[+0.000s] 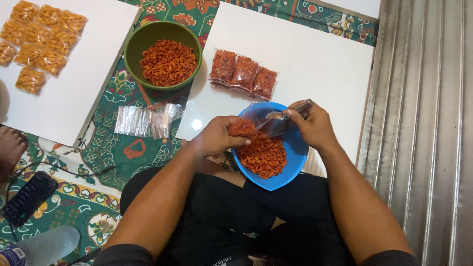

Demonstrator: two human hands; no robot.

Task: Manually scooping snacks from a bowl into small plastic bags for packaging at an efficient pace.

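A blue bowl (290, 162) half full of orange-red curled snacks rests on my lap. My left hand (217, 138) grips a small clear plastic bag (242, 127) partly filled with the snacks, held over the bowl's left rim. My right hand (313, 125) holds a metal spoon (283, 116) with its bowl end pointed into the bag's mouth. Beyond the bowl, three filled snack bags (244, 74) lie side by side on a white board (305, 54).
A green bowl (162, 54) of the same snacks sits on the patterned mat. Empty clear bags (145, 120) lie near it. Several bags of yellow snacks (39, 39) cover a second white board on the left. A dark remote-like device (27, 197) lies at left. Corrugated metal (423, 123) runs along the right.
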